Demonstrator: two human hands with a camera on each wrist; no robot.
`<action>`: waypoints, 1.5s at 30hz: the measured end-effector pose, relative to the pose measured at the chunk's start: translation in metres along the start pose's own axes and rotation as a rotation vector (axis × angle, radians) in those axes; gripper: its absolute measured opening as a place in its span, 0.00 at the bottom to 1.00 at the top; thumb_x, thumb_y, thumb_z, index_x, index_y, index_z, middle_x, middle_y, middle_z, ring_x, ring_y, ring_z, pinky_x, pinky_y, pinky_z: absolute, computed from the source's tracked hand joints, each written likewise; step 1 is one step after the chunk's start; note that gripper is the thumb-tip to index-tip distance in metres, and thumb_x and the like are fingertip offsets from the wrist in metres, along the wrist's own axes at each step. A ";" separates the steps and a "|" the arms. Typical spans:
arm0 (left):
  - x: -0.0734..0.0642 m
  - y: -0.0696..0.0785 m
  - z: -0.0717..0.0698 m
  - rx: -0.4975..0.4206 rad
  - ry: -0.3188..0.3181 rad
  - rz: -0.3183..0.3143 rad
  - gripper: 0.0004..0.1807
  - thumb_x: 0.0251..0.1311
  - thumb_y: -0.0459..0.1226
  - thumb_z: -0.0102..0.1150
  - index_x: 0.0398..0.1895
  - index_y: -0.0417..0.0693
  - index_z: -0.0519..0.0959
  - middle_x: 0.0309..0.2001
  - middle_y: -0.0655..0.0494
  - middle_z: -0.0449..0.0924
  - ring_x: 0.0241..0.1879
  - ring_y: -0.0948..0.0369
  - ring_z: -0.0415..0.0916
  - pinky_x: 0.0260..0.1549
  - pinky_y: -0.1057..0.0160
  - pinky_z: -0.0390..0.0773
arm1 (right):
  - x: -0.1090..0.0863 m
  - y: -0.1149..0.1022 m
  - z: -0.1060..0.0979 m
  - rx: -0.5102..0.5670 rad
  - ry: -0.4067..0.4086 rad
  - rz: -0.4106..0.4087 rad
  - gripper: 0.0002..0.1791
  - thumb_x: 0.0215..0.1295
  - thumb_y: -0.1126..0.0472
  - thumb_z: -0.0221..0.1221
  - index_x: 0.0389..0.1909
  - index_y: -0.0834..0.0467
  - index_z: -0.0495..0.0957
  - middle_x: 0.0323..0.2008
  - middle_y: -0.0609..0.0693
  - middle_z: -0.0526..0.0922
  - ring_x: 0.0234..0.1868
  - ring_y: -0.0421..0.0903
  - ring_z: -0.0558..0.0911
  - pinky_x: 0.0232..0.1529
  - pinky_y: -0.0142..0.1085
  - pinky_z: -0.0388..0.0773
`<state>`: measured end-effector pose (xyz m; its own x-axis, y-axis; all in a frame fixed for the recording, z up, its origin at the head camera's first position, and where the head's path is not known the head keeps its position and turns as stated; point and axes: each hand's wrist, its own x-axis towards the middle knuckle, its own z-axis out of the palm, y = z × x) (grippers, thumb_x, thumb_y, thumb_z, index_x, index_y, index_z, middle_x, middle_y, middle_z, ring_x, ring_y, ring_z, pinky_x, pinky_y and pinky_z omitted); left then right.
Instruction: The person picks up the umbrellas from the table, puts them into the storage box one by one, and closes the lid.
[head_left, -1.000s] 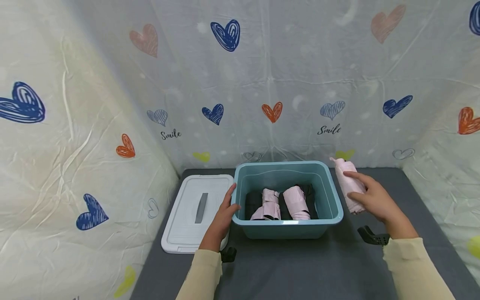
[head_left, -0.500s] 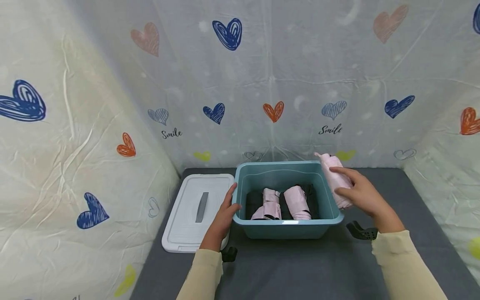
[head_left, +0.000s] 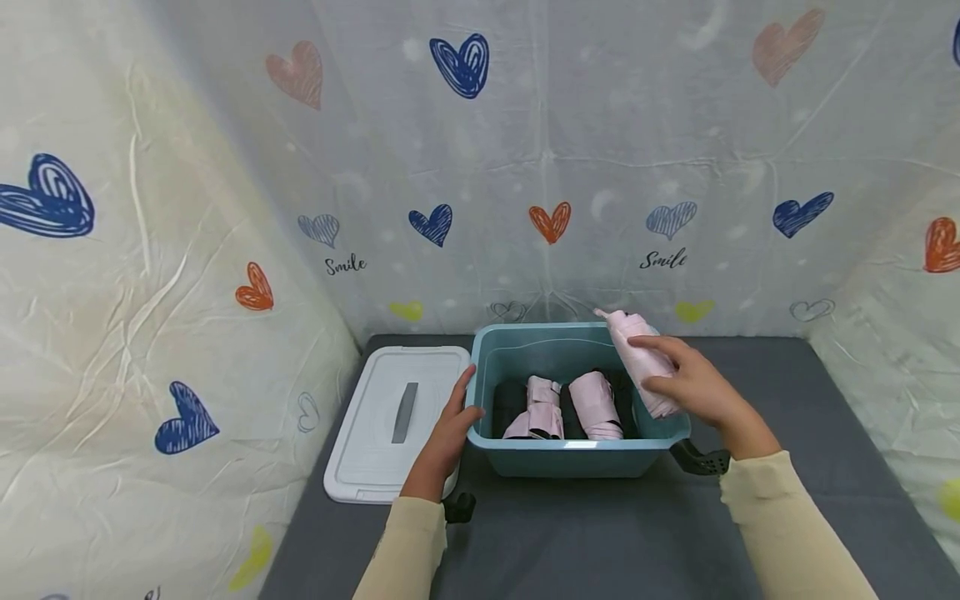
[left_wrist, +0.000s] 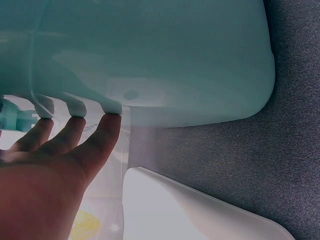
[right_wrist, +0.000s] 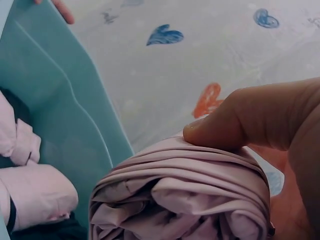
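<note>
My right hand (head_left: 693, 385) grips a rolled pink folding umbrella (head_left: 641, 362), tilted over the right side of the blue-green bin (head_left: 579, 460). In the right wrist view the thumb (right_wrist: 215, 127) presses on the umbrella's pleated fabric (right_wrist: 175, 165). My left hand (head_left: 444, 433) is at the bin's left side; in the left wrist view its fairly straight fingers (left_wrist: 97, 145) touch the outer wall. Inside the bin lie two pink rolled bundles, a left one (head_left: 542, 408) with a band round it and a right one (head_left: 594, 404), with dark rolled items (head_left: 510, 402) beside them.
A white lid (head_left: 375, 450) with a grey handle (head_left: 405, 412) lies flat left of the bin, close to the left hand. Dark grey cloth (head_left: 570, 542) covers the table. Behind hangs a pale curtain (head_left: 495, 150) printed with hearts.
My right hand has carried the pink umbrella leftward, from beside the bin to over its right side. The left hand has stayed at the bin's left side.
</note>
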<state>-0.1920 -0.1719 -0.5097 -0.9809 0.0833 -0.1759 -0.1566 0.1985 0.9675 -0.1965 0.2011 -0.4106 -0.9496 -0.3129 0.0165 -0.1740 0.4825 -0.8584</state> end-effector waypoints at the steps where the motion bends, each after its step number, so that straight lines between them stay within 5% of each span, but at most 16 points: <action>1: 0.000 0.000 0.000 0.002 -0.001 0.003 0.40 0.63 0.37 0.45 0.72 0.86 0.48 0.78 0.57 0.40 0.74 0.43 0.47 0.61 0.33 0.59 | 0.001 -0.001 0.002 0.000 -0.005 -0.007 0.32 0.62 0.65 0.58 0.69 0.52 0.65 0.68 0.64 0.59 0.54 0.63 0.69 0.41 0.44 0.76; 10: 0.003 0.000 -0.001 -0.001 -0.006 0.008 0.40 0.63 0.37 0.45 0.73 0.84 0.48 0.79 0.57 0.39 0.74 0.43 0.45 0.62 0.32 0.57 | 0.008 -0.005 0.015 -0.010 -0.069 -0.052 0.31 0.61 0.65 0.58 0.67 0.49 0.68 0.65 0.62 0.63 0.50 0.59 0.71 0.39 0.42 0.75; 19: 0.002 0.000 0.000 0.001 -0.005 0.009 0.39 0.62 0.39 0.45 0.71 0.87 0.48 0.78 0.58 0.40 0.74 0.43 0.47 0.61 0.32 0.58 | 0.014 -0.005 0.027 -0.027 -0.142 -0.096 0.31 0.61 0.65 0.58 0.67 0.49 0.69 0.68 0.59 0.63 0.56 0.58 0.67 0.44 0.43 0.73; 45: 0.001 -0.003 0.000 -0.011 -0.006 0.009 0.39 0.63 0.38 0.45 0.71 0.88 0.48 0.79 0.58 0.39 0.75 0.43 0.45 0.61 0.31 0.58 | 0.034 -0.002 0.059 -0.142 -0.194 -0.091 0.31 0.57 0.63 0.60 0.64 0.47 0.72 0.65 0.59 0.69 0.53 0.55 0.71 0.42 0.41 0.73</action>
<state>-0.1924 -0.1728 -0.5125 -0.9816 0.0905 -0.1679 -0.1489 0.1869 0.9710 -0.2134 0.1409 -0.4386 -0.8630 -0.5048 -0.0201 -0.3042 0.5510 -0.7771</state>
